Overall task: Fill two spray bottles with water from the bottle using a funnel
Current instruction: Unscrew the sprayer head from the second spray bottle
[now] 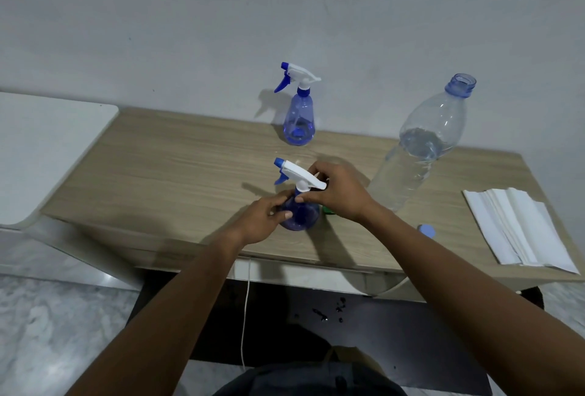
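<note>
A blue spray bottle [300, 215] with a white and blue trigger head stands near the front edge of the wooden table [177, 174]. My left hand [262, 218] grips its body from the left. My right hand [338, 193] pinches the trigger head at the neck. A second blue spray bottle [299, 121], head on and holding some liquid, stands by the wall. The large clear water bottle [418, 148] stands uncapped to the right, partly full. A sliver of green [327, 210], perhaps the funnel, shows under my right hand.
The blue bottle cap [426, 231] lies right of my right wrist. A stack of white paper towels [519, 231] sits at the table's right end. A white surface [47, 148] adjoins the table on the left. A white cable [245, 310] hangs below the front edge.
</note>
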{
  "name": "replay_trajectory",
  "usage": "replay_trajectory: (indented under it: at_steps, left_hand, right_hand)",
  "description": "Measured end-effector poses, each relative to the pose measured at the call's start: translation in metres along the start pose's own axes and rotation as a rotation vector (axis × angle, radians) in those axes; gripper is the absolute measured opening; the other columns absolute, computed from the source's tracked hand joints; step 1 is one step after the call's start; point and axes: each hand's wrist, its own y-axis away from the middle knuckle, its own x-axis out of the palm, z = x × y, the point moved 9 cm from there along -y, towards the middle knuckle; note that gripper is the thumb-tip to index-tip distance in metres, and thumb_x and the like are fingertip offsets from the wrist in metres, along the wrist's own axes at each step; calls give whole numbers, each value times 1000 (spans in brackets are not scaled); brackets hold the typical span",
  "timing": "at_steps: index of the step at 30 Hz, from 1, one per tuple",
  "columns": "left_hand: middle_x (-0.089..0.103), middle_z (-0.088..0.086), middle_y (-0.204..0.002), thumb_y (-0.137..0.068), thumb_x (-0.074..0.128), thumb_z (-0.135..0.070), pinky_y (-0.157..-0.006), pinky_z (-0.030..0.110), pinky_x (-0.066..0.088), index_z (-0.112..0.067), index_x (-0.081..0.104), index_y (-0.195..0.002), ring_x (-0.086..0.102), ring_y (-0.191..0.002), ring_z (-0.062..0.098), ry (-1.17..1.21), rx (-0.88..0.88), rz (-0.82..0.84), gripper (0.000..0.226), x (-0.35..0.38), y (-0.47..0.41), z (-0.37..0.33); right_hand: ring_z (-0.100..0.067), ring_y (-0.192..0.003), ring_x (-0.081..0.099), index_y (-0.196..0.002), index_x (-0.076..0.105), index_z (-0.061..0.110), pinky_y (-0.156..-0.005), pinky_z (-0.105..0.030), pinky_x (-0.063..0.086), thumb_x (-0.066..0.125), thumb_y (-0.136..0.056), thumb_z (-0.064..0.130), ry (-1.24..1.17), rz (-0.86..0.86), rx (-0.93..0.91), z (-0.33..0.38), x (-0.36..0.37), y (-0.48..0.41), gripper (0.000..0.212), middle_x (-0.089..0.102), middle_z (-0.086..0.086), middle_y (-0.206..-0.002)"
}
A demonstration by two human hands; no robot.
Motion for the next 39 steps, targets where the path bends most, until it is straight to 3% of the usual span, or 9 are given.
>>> replay_trajectory:
  at_steps: [5, 9, 11, 14, 18, 24, 29, 35, 39]
  left_hand:
    - [59, -12, -142, -95, 57, -25, -113, 46, 44, -31, 51, -146, 56, -129, 9, -34, 14, 14, 51, -2, -1, -5]
    - [64, -13, -134, -91, 56, -38, -109, 50, 45, -34, 60, -135, 59, -124, 11, -63, -3, 34, 44, -3, -4, -2]
    - [68, -8, -126, -89, 56, -40, -106, 52, 47, -32, 65, -126, 62, -119, 14, -63, -5, 32, 39, -3, -5, -1]
    - [66, -11, -130, -90, 55, -41, -109, 49, 47, -42, 55, -138, 60, -124, 11, -69, -11, 36, 48, -2, -4, -4]
    - [66, -12, -128, -87, 53, -48, -107, 52, 47, -57, 60, -118, 61, -121, 13, -73, -34, 47, 33, -4, -5, -1]
    - [64, -16, -133, -89, 53, -46, -111, 49, 45, -51, 53, -136, 59, -124, 9, -63, -66, 58, 47, -3, -6, 0]
    - [64, -6, -135, -101, 54, -21, -114, 45, 42, -35, 52, -143, 57, -127, 11, -46, -72, 52, 45, -2, -5, -7]
    - [65, -9, -132, -94, 53, -35, -111, 46, 44, -40, 53, -141, 59, -123, 11, -62, -109, 51, 48, -3, -2, -7]
    - [68, -12, -127, -95, 52, -35, -110, 49, 44, -47, 50, -142, 60, -121, 11, -66, -109, 55, 48, -3, 0, -11]
  right_hand:
    - [-4, -68, 61, -89, 75, 15, -67, -24, 47, 84, -81, 13, -94, 90, -1, -7, 1, 2, 12, 72, 4, -79]
    - [-12, -86, 70, -103, 75, 21, -79, -25, 54, 83, -81, 11, -90, 130, -47, -1, -1, 3, 26, 76, 5, -94]
    - [-14, -83, 70, -100, 72, 21, -76, -27, 53, 90, -75, 20, -52, 93, -49, 0, -2, 1, 31, 75, 3, -92]
    - [-13, -71, 61, -91, 67, 16, -64, -26, 45, 92, -70, 30, 17, 17, -25, -1, -1, -2, 36, 71, 1, -80]
    - [-15, -75, 64, -94, 73, 12, -64, -22, 43, 86, -80, 22, 5, 70, -40, -1, 2, -3, 22, 73, -2, -84]
    - [-10, -90, 69, -113, 73, 21, -77, -22, 51, 82, -83, 17, -19, 142, -47, -1, 1, -1, 31, 76, 5, -100]
    - [-19, -81, 65, -98, 67, 15, -71, -33, 50, 89, -74, 24, 4, 53, -24, -1, 3, -3, 34, 71, 1, -87]
    - [-21, -89, 73, -102, 78, 13, -83, -40, 57, 86, -78, 14, -144, 108, 27, -7, 0, -4, 25, 77, -1, -95]
    - [-16, -80, 72, -102, 79, 12, -81, -43, 58, 87, -79, 16, -336, 6, 101, -3, -22, -9, 24, 79, -3, -89]
